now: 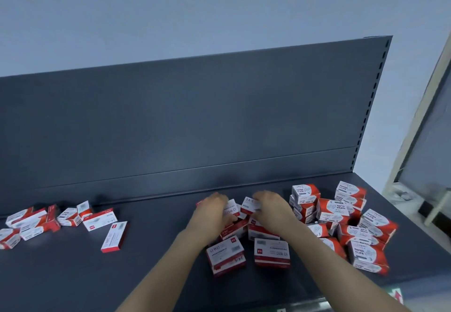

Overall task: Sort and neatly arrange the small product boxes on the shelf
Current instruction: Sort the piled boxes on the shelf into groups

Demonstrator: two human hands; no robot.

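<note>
Small red and white product boxes lie on a dark grey shelf [158, 263]. My left hand [211, 214] and my right hand [273, 210] reach into the middle cluster of staple boxes [225, 255]. The left hand's fingers close on a white box [231, 208] near the back. The right hand grips another small box [251, 204] beside it. Two stacked staple boxes [272, 253] sit just in front of my wrists. A heap of paper clip boxes [341, 214] fills the right side. A loose group of boxes [36, 223] lies at the far left.
A single flat box [114, 236] lies apart, left of centre. The shelf's upright back panel [195, 121] rises behind everything. A slotted post [371, 101] bounds the right end. A pale cabinet frame [415, 140] stands further right.
</note>
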